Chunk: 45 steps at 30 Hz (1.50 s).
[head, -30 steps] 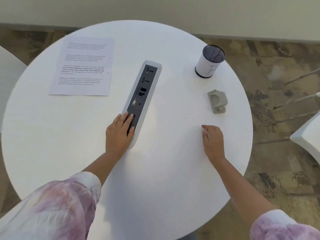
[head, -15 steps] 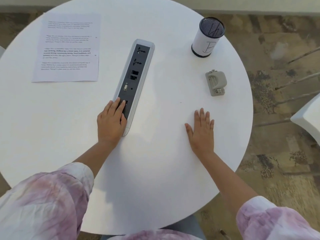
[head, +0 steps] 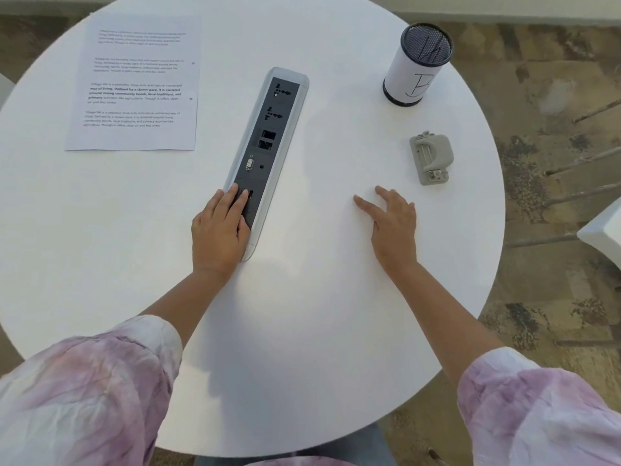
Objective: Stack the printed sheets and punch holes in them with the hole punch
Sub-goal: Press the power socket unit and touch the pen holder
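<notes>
The printed white paper sheets [head: 134, 84], covered in blocks of black text, lie flat at the far left of the round white counter [head: 302, 331]. From this view it cannot be told how many sheets are there; they read as one squared rectangle, long axis running away from the person and leaning slightly to the right. The small grey metal hole punch [head: 431, 157] sits at the far right, its long axis also pointing roughly away from the person.

Between the two runs a long grey power-and-data socket strip [head: 265, 156] set into the counter on a diagonal. The left hand [head: 220, 232] rests on the near end of this strip, its fingers [head: 235, 203] straight and together, holding nothing. The right hand [head: 391, 227] lies on bare counter, fingers loosely spread and relaxed, gripping nothing.

The relation that matters is a plain split by side. The sheets lie ahead and to the left of the left hand, across open counter, well apart from it. The punch lies just ahead and slightly right of the right hand's fingertips, near but not touching. So the left hand looks the natural one for the paper and the right for the punch, neither needing to cross the socket strip. A tall white cylindrical holder with a black mesh top [head: 416, 63] stands beyond the punch, out of either reach path.
</notes>
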Each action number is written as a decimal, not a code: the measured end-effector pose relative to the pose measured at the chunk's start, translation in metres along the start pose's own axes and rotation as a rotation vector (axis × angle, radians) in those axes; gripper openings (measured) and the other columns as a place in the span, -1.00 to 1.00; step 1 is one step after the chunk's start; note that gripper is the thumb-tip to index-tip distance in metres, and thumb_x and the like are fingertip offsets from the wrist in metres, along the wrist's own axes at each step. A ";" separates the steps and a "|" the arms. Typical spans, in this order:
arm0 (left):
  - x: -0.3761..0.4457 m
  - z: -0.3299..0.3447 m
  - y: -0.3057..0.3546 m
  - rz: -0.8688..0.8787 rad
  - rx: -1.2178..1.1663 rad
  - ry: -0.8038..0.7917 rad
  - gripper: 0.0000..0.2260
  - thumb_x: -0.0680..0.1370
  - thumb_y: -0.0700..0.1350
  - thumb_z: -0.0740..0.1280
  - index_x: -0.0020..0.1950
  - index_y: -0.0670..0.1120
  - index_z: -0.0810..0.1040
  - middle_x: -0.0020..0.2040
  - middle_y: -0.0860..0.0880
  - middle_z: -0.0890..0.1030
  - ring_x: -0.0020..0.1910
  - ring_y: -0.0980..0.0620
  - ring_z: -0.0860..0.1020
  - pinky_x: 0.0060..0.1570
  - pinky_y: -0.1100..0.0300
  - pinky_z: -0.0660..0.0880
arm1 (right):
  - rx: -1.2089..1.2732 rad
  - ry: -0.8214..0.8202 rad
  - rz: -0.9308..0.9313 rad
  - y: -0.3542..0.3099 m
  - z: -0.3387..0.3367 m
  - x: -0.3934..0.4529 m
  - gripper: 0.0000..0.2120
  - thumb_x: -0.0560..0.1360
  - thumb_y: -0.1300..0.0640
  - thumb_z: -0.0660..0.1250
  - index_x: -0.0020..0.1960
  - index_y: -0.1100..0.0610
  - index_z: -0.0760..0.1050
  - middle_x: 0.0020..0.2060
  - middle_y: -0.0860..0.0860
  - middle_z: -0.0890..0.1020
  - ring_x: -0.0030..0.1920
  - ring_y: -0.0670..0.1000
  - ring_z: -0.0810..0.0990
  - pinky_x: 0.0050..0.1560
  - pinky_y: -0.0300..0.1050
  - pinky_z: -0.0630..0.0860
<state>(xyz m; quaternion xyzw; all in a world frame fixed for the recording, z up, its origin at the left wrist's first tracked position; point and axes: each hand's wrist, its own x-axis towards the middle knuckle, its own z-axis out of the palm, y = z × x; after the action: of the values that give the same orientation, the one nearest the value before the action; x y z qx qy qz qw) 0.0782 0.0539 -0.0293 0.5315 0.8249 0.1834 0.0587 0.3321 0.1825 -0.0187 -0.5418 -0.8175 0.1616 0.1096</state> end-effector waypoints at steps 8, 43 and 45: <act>0.000 -0.001 0.001 0.007 0.002 0.010 -0.60 0.54 -0.11 0.05 0.34 -0.07 0.44 0.37 -0.06 0.44 0.36 -0.14 0.37 0.16 -0.06 0.35 | 0.400 0.127 0.159 0.011 -0.019 0.003 -0.74 0.50 0.31 0.23 0.12 0.13 0.58 0.09 0.11 0.57 0.17 0.10 0.49 0.27 -0.12 0.35; 0.000 -0.002 0.003 -0.002 0.001 0.008 -0.60 0.53 -0.10 0.05 0.32 -0.06 0.46 0.35 -0.04 0.47 0.34 -0.13 0.40 0.13 -0.05 0.37 | 0.245 -0.320 0.148 -0.011 -0.030 0.031 -0.73 0.52 0.20 0.18 -0.35 0.07 0.33 -0.38 -0.01 0.37 -0.32 -0.04 0.32 -0.25 -0.14 0.26; 0.000 -0.002 0.002 -0.001 -0.001 0.010 -0.60 0.53 -0.10 0.06 0.32 -0.06 0.46 0.35 -0.04 0.47 0.34 -0.13 0.40 0.14 -0.04 0.37 | 0.333 -0.346 0.202 -0.010 -0.040 0.034 -0.67 0.53 0.22 0.16 -0.40 0.06 0.26 -0.45 -0.03 0.31 -0.42 -0.06 0.25 -0.36 -0.14 0.19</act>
<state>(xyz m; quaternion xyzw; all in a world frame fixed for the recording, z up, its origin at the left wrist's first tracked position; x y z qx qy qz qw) 0.0798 0.0541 -0.0262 0.5303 0.8253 0.1864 0.0549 0.3247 0.2162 0.0219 -0.5594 -0.7280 0.3944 0.0391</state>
